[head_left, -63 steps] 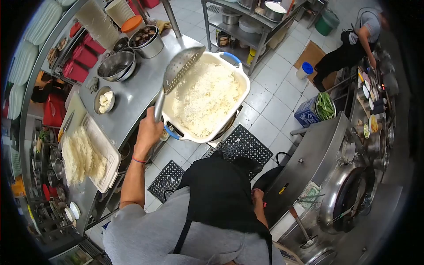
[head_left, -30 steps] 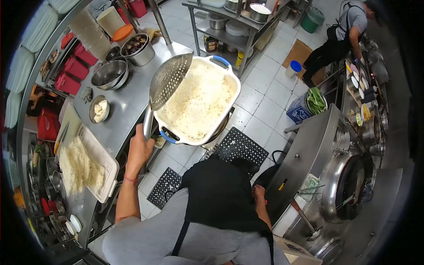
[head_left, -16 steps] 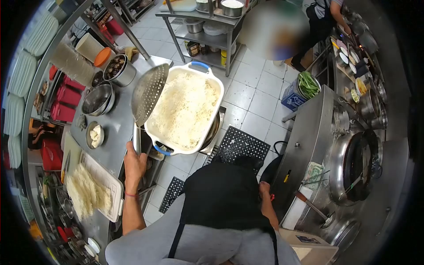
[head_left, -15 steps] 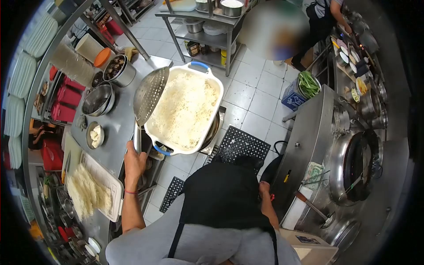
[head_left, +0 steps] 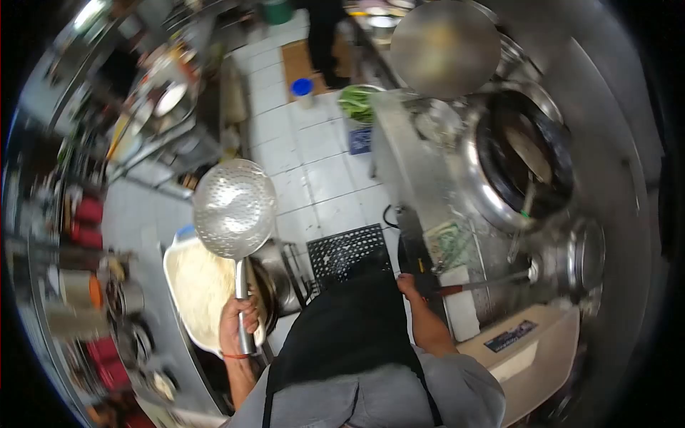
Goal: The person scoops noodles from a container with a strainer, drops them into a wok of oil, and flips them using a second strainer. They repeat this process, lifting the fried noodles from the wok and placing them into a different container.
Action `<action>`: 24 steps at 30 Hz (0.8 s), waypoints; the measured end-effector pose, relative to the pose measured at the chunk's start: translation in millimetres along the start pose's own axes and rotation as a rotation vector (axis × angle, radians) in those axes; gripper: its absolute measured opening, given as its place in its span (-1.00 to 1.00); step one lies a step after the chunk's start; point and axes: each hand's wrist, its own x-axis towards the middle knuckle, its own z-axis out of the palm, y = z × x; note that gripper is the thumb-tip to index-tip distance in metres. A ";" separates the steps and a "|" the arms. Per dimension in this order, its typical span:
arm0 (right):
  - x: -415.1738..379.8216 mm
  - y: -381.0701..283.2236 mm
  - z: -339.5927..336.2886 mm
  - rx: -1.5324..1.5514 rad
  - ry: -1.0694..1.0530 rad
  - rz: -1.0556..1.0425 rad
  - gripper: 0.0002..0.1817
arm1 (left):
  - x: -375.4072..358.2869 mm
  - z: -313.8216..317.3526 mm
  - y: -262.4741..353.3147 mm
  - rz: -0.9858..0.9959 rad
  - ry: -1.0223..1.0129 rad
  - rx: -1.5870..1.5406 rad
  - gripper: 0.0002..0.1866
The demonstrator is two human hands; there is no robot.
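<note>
My left hand [head_left: 242, 322] is wrapped round the metal handle of a perforated skimmer [head_left: 235, 207], whose round bowl points away from me. Under and left of it stands a white tub [head_left: 175, 285] heaped with pale, shredded-looking food [head_left: 203, 285]; the skimmer covers part of it. My right hand [head_left: 407, 285] is closed low by the front edge of the stove counter [head_left: 417, 242]. What its fingers hold, if anything, is hidden. Just right of it lies a ladle [head_left: 492, 283] with a reddish-brown handle.
A large wok [head_left: 524, 153] sits on the right with a utensil inside. A perforated black mat [head_left: 349, 253] lies on the tiled floor [head_left: 321, 178]. Green vegetables [head_left: 357, 103] fill a container ahead. Another person's legs [head_left: 325, 43] show farther back. A beige bin [head_left: 535, 357] stands at lower right.
My view has swung right, toward the stove. The skimmer has turned from edge-on beside the tub to face up, over the tub's right side. My right hand stays by the counter edge.
</note>
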 end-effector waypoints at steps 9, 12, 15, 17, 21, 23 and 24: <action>-5.4 25.6 -0.6 0.210 0.112 0.302 -0.79 | 233.5 191.9 -28.1 -0.502 -0.365 0.385 -0.75; -65.6 23.7 -11.1 0.267 0.127 0.323 -0.70 | 302.4 235.9 -43.4 -0.647 -0.449 0.466 -0.89; -81.6 -19.7 -28.2 0.372 0.193 0.418 -0.60 | 325.6 282.7 -53.4 -0.492 -0.438 0.698 -0.77; -97.5 -40.7 -41.3 0.429 0.224 0.454 -0.53 | 348.8 294.4 -53.6 -0.556 -0.471 0.706 -0.76; -106.8 -46.1 -15.0 0.465 0.461 0.519 -0.42 | 418.0 303.4 -46.2 -0.780 -0.634 0.738 -0.88; -131.8 -59.0 -22.3 0.491 0.287 0.565 -0.40 | 416.8 314.3 -46.6 -0.533 -0.362 0.947 -0.70; -140.6 -65.6 -19.0 0.382 0.316 0.565 -0.37 | 421.8 319.7 -40.8 -0.555 -0.394 0.979 -0.70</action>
